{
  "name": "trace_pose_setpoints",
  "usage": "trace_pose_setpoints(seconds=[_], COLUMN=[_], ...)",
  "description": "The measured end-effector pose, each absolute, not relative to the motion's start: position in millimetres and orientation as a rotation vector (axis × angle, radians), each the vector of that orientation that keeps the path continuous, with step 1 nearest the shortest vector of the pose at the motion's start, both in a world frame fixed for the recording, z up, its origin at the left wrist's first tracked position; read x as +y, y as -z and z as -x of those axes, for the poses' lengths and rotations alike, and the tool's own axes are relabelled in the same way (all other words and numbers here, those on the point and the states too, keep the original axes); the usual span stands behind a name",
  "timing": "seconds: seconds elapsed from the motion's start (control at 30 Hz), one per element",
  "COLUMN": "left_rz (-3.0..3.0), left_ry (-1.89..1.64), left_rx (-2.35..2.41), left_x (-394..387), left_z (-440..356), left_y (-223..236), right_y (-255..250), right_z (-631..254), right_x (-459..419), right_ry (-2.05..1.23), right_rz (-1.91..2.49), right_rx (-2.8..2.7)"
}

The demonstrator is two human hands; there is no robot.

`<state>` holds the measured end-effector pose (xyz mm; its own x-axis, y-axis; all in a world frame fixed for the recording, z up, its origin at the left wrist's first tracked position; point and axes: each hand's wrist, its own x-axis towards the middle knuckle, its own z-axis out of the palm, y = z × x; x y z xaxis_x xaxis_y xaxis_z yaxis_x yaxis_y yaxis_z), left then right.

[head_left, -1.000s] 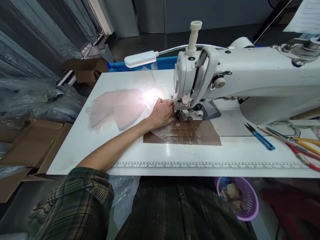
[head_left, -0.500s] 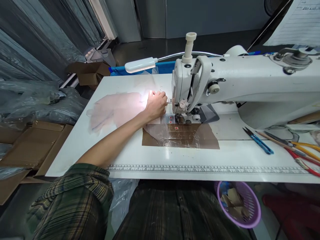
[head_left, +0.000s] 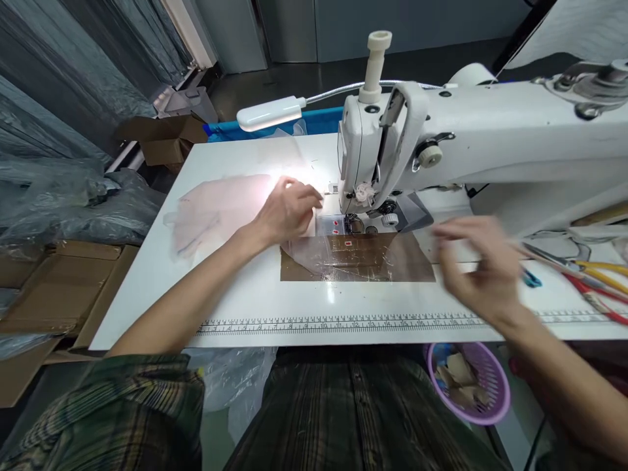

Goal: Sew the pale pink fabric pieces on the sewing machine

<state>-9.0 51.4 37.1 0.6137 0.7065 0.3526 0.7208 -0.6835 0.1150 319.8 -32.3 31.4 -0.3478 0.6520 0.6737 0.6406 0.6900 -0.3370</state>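
My left hand (head_left: pixel 292 208) hovers over or rests on the table just left of the sewing machine's needle area, fingers bent and pressed together. What they hold, if anything, is hidden. Sheer pink fabric (head_left: pixel 216 206) lies flat to the left of that hand. My right hand (head_left: pixel 483 268), blurred by motion, is above the table right of the brown sheet, with thumb and fingers apart and nothing visible between them. A glossy brown sheet (head_left: pixel 360 265) with clear film on it lies in front of the presser foot (head_left: pixel 354 224). Blue thread snips (head_left: pixel 532 279) are partly covered by my right hand.
The white sewing machine (head_left: pixel 490 140) spans the right side. A lit lamp (head_left: pixel 269 114) hangs over the table's far side. Yellow- and red-handled tools (head_left: pixel 601 278) lie at right. A printed ruler (head_left: pixel 343 323) runs along the front edge. Below are a purple basket (head_left: pixel 500 392) and, left, cardboard boxes (head_left: pixel 63 281).
My right hand has come into view from the right, over the snips. My left hand has shifted slightly left and down in the picture. The whole view has shifted a little.
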Motion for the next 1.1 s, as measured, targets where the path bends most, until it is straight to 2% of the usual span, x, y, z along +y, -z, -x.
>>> trace_pose_setpoints(seconds=[0.07,0.23,0.4,0.63,0.9,1.1], left_rz=[2.963,3.015,2.885,2.918,2.911,2.863], left_ry=[0.454,0.278,0.253,0.26,0.343,0.526], left_rx=[-1.064,-1.077,-1.156,-1.008,-1.075,-1.133], left_x=[31,-1,18,52,49,48], left_z=[10,3,-14,-19,-20,-14], left_y=[-34,-12,0,-4,1,6], right_y=[-16,6,5,0,4,13], right_z=[-281,-221,-229,-251,-237,-237], right_x=[-35,-33,-20,2,-3,-8], right_ry=[-0.217,-0.209,-0.071,-0.439,-0.146,-0.105], right_rz=[0.813,0.735,0.921,0.949,0.975,1.005], right_rx=[-2.21,-2.547,-2.645,-2.508,-2.55,-2.496])
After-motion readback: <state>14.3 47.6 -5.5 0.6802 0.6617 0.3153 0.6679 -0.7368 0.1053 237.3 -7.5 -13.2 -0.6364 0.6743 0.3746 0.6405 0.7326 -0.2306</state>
